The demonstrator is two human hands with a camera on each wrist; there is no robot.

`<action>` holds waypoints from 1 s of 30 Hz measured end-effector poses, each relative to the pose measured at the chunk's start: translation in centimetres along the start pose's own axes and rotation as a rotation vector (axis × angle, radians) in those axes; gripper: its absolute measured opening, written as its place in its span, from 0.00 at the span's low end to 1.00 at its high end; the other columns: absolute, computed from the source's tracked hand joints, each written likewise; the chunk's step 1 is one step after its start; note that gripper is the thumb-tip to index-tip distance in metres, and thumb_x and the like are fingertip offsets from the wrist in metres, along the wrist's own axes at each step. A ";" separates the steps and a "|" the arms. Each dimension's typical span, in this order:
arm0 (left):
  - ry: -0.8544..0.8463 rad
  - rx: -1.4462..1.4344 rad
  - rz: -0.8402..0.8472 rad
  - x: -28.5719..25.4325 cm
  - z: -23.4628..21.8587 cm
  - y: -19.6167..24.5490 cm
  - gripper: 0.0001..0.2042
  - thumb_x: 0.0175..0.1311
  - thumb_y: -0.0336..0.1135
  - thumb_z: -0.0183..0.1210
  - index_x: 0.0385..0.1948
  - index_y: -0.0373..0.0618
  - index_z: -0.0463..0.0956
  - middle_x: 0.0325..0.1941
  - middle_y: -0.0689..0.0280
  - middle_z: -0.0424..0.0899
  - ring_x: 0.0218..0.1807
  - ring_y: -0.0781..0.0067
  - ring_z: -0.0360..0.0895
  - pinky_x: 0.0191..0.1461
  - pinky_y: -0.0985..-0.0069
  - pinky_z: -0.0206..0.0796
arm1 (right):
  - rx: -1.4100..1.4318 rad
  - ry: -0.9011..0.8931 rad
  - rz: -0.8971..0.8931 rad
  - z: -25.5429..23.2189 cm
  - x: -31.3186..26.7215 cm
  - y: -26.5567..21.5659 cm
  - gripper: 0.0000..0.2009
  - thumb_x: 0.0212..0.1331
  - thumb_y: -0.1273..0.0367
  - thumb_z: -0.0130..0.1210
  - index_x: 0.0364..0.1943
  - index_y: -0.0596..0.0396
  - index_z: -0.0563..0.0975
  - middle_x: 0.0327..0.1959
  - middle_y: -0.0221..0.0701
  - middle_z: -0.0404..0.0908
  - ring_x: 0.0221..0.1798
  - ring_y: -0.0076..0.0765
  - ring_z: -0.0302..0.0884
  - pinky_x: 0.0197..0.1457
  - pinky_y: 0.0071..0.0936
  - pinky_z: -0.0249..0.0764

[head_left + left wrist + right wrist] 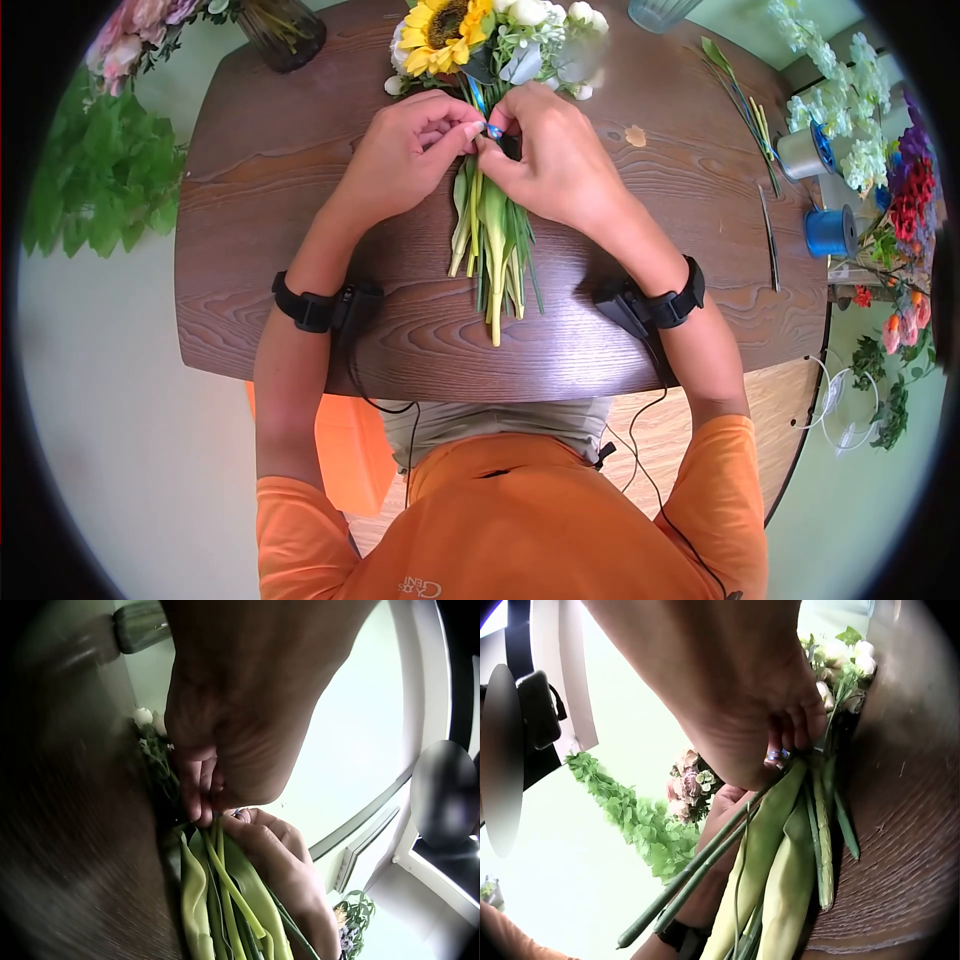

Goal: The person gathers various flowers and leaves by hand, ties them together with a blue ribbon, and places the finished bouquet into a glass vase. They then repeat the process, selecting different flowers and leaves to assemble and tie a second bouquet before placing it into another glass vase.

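Observation:
A bouquet with a yellow sunflower (443, 35) and white blooms lies on the table, its green stems (494, 240) fanned toward the person. Both hands meet at the stems just below the flowers. The left hand (410, 150) and the right hand (550, 150) pinch a thin blue ribbon (493, 131) between thumb and fingers. In the right wrist view, a bit of blue (776, 756) shows by the curled fingers of the right hand (757, 712). The left wrist view has the left hand (232, 742) over the stems (225, 900); its fingertips are partly hidden.
On the table's right side stand a white spool (803, 152) and a blue ribbon spool (830, 232), near cut stems (750, 115). A dark glass vase (280, 35) is at the back left, a clear glass (660, 10) at the back right. Artificial flowers (912, 190) crowd the right edge.

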State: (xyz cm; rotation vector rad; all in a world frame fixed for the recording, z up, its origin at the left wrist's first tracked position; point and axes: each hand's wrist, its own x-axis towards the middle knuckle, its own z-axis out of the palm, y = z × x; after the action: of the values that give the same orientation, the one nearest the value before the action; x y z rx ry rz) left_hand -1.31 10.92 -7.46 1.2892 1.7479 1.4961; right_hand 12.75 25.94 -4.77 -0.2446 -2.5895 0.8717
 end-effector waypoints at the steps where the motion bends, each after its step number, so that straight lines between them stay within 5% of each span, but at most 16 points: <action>1: 0.033 -0.056 0.005 0.0 0.1 -0.1 0.07 0.71 0.24 0.59 0.43 0.30 0.81 0.44 0.64 0.82 0.44 0.78 0.82 0.50 0.79 0.77 | 0.002 0.005 -0.028 0.1 0.0 0.1 0.15 0.54 0.65 0.65 0.37 0.65 0.78 0.38 0.51 0.80 0.42 0.62 0.81 0.49 0.49 0.78; 18: 0.040 -0.065 0.001 -0.1 0.1 -0.1 0.07 0.72 0.23 0.56 0.45 0.28 0.79 0.43 0.63 0.80 0.45 0.77 0.82 0.51 0.79 0.78 | -0.185 0.126 -0.284 -0.1 -0.5 -0.4 0.06 0.56 0.76 0.60 0.34 0.65 0.76 0.34 0.49 0.80 0.37 0.62 0.82 0.41 0.49 0.80; 26: 0.103 -0.050 0.000 -0.1 0.2 0.4 0.07 0.72 0.23 0.57 0.44 0.28 0.80 0.42 0.61 0.84 0.43 0.74 0.86 0.49 0.79 0.80 | -0.022 0.096 -0.255 -1.9 -0.2 -1.1 0.25 0.52 0.83 0.56 0.58 0.53 0.77 0.30 0.44 0.82 0.36 0.57 0.81 0.41 0.47 0.76; 30: 0.201 0.059 0.018 -0.1 -0.3 0.2 0.07 0.71 0.23 0.58 0.44 0.28 0.80 0.41 0.62 0.84 0.40 0.74 0.87 0.46 0.80 0.80 | -0.062 0.056 -0.192 -3.1 -0.5 -0.9 0.26 0.51 0.83 0.55 0.58 0.52 0.77 0.28 0.43 0.81 0.35 0.57 0.81 0.40 0.47 0.75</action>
State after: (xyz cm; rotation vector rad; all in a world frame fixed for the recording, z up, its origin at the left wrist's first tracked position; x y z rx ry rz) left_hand -1.42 10.70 -7.21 1.2224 1.9240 1.6440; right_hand 14.46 26.76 -2.14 -0.0350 -2.5391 0.7075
